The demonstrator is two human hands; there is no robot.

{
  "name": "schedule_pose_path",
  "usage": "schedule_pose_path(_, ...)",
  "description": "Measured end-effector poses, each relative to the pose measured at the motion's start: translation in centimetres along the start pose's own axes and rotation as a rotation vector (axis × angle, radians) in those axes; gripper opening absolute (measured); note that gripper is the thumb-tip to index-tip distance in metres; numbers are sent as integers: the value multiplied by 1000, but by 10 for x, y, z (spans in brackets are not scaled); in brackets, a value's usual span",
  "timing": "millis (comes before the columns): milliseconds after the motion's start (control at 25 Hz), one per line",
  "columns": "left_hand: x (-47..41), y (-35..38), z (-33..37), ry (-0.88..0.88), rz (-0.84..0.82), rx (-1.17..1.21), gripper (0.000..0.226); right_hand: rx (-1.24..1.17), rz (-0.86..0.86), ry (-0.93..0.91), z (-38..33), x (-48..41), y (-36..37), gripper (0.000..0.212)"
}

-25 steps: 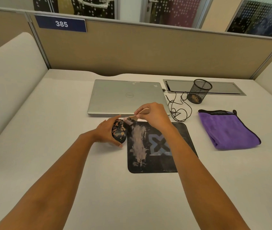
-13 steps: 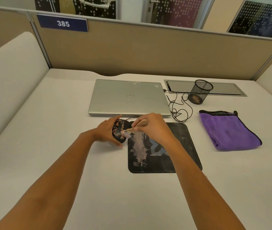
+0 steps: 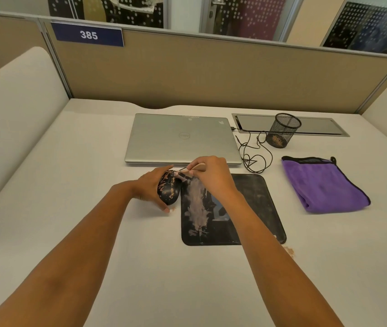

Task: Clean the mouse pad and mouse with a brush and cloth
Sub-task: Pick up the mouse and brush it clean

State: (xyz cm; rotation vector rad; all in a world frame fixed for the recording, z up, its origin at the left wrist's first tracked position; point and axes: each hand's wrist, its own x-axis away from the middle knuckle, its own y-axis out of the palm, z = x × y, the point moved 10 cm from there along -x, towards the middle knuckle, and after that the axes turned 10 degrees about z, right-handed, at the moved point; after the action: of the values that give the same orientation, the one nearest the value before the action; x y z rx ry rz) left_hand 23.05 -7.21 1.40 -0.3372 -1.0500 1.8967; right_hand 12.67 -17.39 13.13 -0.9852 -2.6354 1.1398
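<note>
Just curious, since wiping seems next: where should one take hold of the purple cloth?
Pinch the purple cloth at its near folded edge, coming from above on the person's side. It lies flat and folded, apart from the mouse pad, so that thick rounded edge probably lifts easiest.

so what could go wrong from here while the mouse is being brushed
1. The wooden-handled brush in the right hand works on the dusty black mouse, gripped by the left hand, beside the black rectangular mouse pad; loosened dust may land on the white desk, where crumbs already lie.
2. Flicked dust could reach the closed silver laptop just behind.
</note>
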Motion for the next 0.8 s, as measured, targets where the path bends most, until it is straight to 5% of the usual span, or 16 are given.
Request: schedule_pose_path(800,2,-6,-11,-51,-16,-28,125,61,-89,-43,-5,18,1,15)
